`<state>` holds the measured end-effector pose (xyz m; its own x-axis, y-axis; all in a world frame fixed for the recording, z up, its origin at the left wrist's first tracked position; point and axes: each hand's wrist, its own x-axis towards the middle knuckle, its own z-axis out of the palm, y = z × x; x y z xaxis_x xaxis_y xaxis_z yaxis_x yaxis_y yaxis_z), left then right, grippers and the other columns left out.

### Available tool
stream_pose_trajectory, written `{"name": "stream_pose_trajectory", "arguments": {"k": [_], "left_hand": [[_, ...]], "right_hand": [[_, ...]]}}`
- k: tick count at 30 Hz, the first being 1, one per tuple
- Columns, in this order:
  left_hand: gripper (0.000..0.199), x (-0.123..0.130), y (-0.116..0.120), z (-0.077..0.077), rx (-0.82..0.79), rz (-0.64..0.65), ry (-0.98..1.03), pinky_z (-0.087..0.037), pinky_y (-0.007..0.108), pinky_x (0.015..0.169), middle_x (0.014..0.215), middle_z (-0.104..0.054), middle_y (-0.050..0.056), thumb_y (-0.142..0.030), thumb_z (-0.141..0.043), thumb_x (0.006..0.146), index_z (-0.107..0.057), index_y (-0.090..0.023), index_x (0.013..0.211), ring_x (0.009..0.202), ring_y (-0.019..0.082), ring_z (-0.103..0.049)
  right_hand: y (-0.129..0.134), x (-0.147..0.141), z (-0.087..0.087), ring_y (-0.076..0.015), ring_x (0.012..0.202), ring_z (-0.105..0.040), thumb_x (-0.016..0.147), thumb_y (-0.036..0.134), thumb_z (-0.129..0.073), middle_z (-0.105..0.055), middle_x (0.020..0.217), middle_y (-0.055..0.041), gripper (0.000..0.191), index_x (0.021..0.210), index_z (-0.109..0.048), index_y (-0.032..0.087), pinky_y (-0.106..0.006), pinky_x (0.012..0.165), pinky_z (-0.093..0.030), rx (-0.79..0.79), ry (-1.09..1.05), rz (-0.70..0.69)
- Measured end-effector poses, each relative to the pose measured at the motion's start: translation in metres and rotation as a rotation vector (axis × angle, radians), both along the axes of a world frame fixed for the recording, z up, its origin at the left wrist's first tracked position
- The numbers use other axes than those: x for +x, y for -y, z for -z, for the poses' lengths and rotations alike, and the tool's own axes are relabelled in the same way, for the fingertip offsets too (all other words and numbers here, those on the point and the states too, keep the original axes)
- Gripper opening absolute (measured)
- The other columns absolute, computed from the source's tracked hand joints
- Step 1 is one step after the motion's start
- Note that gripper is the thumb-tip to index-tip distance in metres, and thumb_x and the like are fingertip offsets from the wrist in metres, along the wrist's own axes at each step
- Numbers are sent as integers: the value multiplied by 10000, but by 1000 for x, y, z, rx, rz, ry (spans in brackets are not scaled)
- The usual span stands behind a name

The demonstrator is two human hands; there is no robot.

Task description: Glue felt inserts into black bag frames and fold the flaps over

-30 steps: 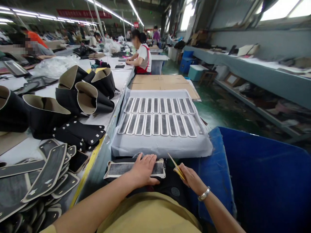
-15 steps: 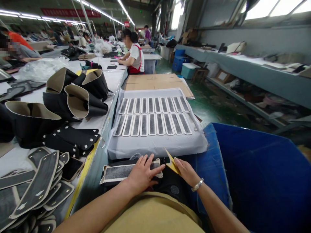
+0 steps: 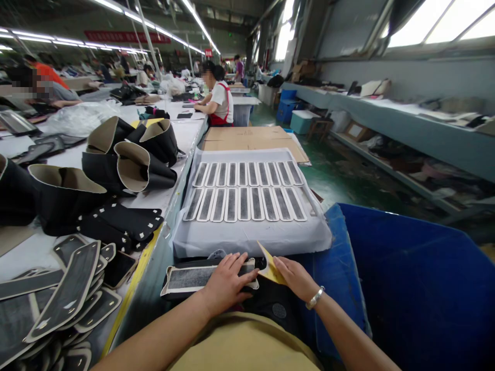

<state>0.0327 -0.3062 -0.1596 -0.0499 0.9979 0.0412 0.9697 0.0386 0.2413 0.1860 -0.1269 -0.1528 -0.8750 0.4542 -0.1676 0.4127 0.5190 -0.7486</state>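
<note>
My left hand (image 3: 228, 281) lies with its fingers spread on a black piece with a grey, cream-edged panel (image 3: 189, 276), which rests on my lap. My right hand (image 3: 294, 277) is closed on a thin yellow sheet (image 3: 271, 267), whose pointed corner stands up near my left fingertips. Beyond both hands, two rows of grey strips with pale borders (image 3: 243, 203) lie on a white-covered board (image 3: 247, 242). What lies under my left palm is hidden.
Black bag bodies (image 3: 67, 198) and a pile of cream-edged pieces (image 3: 69, 283) are on the table at left. A large blue bin (image 3: 417, 278) stands at right. Brown cardboard (image 3: 251, 139) lies beyond the board. A person in a red apron (image 3: 221, 105) sits farther ahead.
The view has shifted slightly, so the surroundings appear a little lower and, at left, farther right. The yellow sheet is turned and shows more of its face. My left hand stays on the panel.
</note>
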Motion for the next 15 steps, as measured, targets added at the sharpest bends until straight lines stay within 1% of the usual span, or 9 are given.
{"name": "stream_pose_trajectory", "arguments": {"k": [4, 8, 10, 12, 15], "left_hand": [[656, -1, -1, -4, 17, 4, 1, -317, 463, 984, 1341, -386, 124, -513, -643, 713, -401, -374, 1306, 1172, 315, -418], [656, -3, -1, -9, 6, 9, 5, -361, 443, 931, 1305, -409, 118, -520, -644, 701, -416, -375, 1299, 1120, 306, -453], [649, -6, -1, -9, 19, 11, 21, -363, 434, 927, 1295, -417, 114, -523, -645, 697, -429, -373, 1291, 1112, 299, -458], [649, -8, -3, -6, 29, 18, 44, -357, 429, 933, 1296, -418, 107, -525, -650, 688, -439, -375, 1283, 1110, 295, -459], [657, -4, -8, -5, 36, -8, 46, -353, 425, 935, 1303, -421, 100, -534, -656, 670, -450, -373, 1273, 1104, 292, -462]], "right_hand": [[-1, -5, -8, -144, 593, -480, 911, 518, -241, -572, 659, -39, 497, 692, -524, 174, -269, 553, -298, 174, 166, -101], [1, -17, -14, -164, 610, -535, 913, 479, -265, -620, 687, -72, 471, 720, -563, 171, -276, 541, -268, 305, 261, -173], [2, -19, -15, -179, 636, -558, 912, 473, -273, -638, 718, -82, 465, 741, -584, 171, -279, 543, -272, 331, 290, -194], [2, -15, -16, -183, 645, -569, 914, 458, -282, -645, 735, -84, 452, 765, -596, 169, -279, 548, -293, 333, 306, -192], [1, -9, -16, -169, 667, -572, 929, 397, -292, -644, 766, -86, 415, 804, -608, 159, -281, 592, -356, 329, 259, -200]]}}
